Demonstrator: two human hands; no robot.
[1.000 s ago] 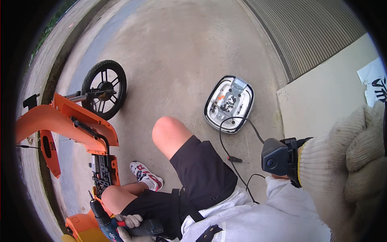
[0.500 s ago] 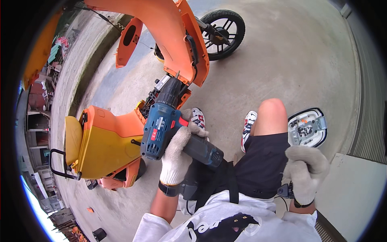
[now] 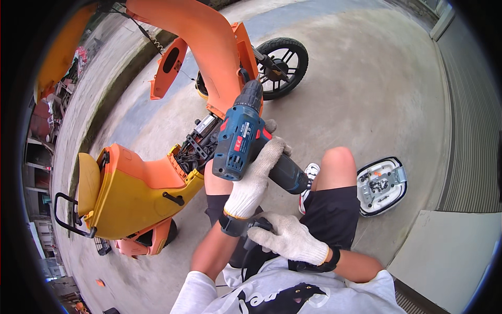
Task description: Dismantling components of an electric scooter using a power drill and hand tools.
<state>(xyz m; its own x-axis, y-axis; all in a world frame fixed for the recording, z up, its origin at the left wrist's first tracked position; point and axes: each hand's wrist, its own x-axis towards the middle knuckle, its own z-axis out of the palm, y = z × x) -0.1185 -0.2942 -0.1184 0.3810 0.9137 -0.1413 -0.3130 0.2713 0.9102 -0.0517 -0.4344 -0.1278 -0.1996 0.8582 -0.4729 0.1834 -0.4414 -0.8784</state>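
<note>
One blue drill (image 3: 235,141) was held up between the person and one orange and yellow scooter (image 3: 141,204), the long axis of its barrel slanting so that the chuck (image 3: 251,94) pointed up the view and a little right, while its handle ran off to the lower right. The left hand (image 3: 256,172) had its fingers clamped around that handle, and the right hand (image 3: 290,238) had its fingers closed on one small black box (image 3: 263,226) at the left wrist. On the ground to the right lay one white tray (image 3: 369,205) holding small dark pieces (image 3: 377,186) too tiny to count.
</note>
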